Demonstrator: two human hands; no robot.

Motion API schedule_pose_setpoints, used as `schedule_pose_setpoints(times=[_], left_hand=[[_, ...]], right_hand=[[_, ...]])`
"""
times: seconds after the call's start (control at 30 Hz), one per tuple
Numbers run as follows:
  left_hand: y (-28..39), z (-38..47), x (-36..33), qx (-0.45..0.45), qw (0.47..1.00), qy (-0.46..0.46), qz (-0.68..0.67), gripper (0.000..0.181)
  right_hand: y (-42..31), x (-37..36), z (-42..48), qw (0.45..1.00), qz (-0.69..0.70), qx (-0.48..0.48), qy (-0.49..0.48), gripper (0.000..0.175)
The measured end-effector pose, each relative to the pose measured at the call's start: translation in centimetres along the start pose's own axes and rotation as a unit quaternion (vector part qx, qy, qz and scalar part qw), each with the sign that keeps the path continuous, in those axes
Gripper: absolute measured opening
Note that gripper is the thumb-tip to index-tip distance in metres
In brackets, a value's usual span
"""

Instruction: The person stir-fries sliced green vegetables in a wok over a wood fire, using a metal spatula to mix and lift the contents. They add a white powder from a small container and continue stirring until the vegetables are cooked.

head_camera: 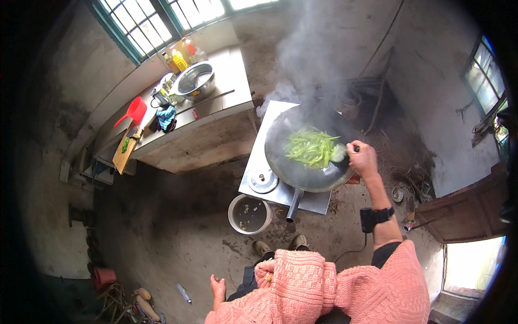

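My right hand (361, 158) is closed round the dark handle of a metal spatula (338, 153), whose head rests against sliced green vegetables (311, 146) in a large wok (283, 172). Steam rises from the wok, which sits on a metal-topped stove (253, 162) and has a tubular handle (295, 206) pointing towards me. My left hand (218, 286) hangs low beside my body, its fingers apart, holding nothing visible. A round metal lid (262, 180) with a knob lies on the stove top, left of the wok handle.
A bucket of murky water (250, 214) stands on the floor by my feet. On the tiled counter (234, 77) at the left are a metal basin (196, 83), several bottles (179, 60), a red dipper (136, 108) and a cutting board (123, 156) overhanging the edge. A plastic bottle (183, 293) lies on the floor.
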State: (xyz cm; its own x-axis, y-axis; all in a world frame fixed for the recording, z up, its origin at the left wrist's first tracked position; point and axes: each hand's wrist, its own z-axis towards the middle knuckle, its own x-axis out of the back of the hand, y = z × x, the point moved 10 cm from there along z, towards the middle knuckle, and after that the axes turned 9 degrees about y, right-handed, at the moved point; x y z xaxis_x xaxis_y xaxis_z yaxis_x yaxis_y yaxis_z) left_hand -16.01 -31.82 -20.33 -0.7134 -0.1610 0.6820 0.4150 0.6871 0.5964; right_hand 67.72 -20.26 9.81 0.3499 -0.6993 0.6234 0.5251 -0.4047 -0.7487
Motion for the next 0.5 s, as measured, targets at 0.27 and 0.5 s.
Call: schedule_pose_setpoints(times=[0.27,0.5], left_hand=[[1.3,-1.0,1.1,-0.029,0.999,0.003,0.041,0.069],[3.6,-1.8,-0.2,-0.016,0.997,-0.033,0.069,0.067]], right_hand=[[-5.5,-5.5,-2.5,0.963,0.081,0.254,0.049,0.018],[1.7,-7.6,-4.5,0.967,0.214,-0.121,-0.070,0.020]])
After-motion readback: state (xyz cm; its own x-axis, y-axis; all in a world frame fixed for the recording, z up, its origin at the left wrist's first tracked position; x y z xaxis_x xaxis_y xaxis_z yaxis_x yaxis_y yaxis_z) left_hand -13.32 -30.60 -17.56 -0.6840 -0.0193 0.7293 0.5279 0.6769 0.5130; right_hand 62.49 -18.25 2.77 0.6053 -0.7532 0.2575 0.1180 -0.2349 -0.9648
